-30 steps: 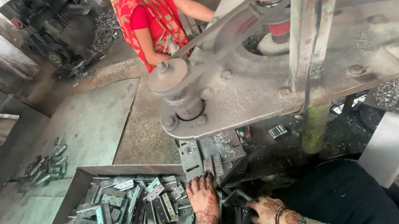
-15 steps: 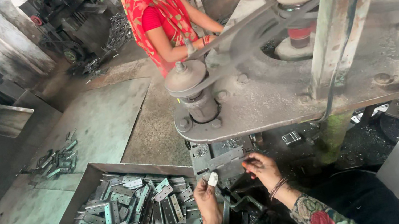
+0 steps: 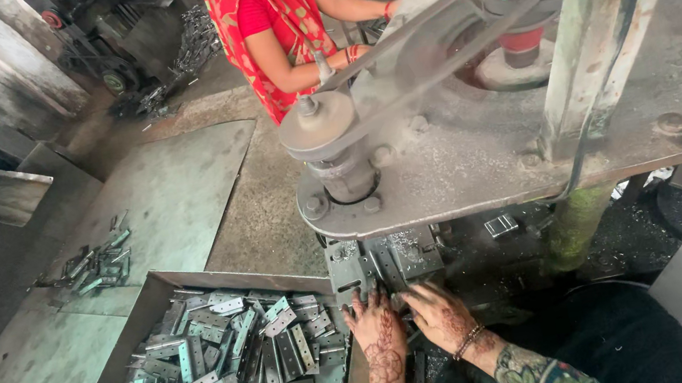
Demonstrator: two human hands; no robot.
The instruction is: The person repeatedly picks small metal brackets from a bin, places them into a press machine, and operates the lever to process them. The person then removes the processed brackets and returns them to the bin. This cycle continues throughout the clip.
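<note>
While the small grey metal fixture block [image 3: 383, 263] sits under the machine's steel table [image 3: 483, 158], both hands press flat against it: left hand [image 3: 377, 335] and right hand [image 3: 438, 314], fingers spread, gripping nothing. Beside them, a tray [image 3: 157, 292] holds flat hinge plates [image 3: 232, 367].

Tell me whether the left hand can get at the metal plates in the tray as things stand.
Probably yes. The left hand rests at the machine's base, right beside the tray, and the metal plates lie open and uncovered next to it; nothing stands between them.
</note>
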